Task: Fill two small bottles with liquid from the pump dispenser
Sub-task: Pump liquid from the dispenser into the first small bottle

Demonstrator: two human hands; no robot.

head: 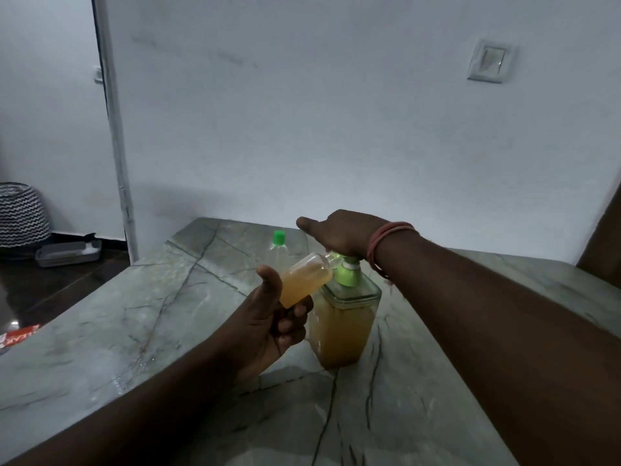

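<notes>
Pressing palm-down on the pump dispenser (341,326), the right hand (339,237) covers its green head on the marble table (134,331). The left hand (268,331) grasps a tilted small bottle (304,280), mostly filled with amber liquid, its mouth seemingly at the nozzle. Behind stands a green-capped bottle (278,245).

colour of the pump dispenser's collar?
Light green, on the pump dispenser; the collar shows best in the head view, just under the right hand.

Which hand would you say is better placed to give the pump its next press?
Right. The right hand rests on the pump dispenser, while the left hand holds the tilted small bottle at its spout.
</notes>
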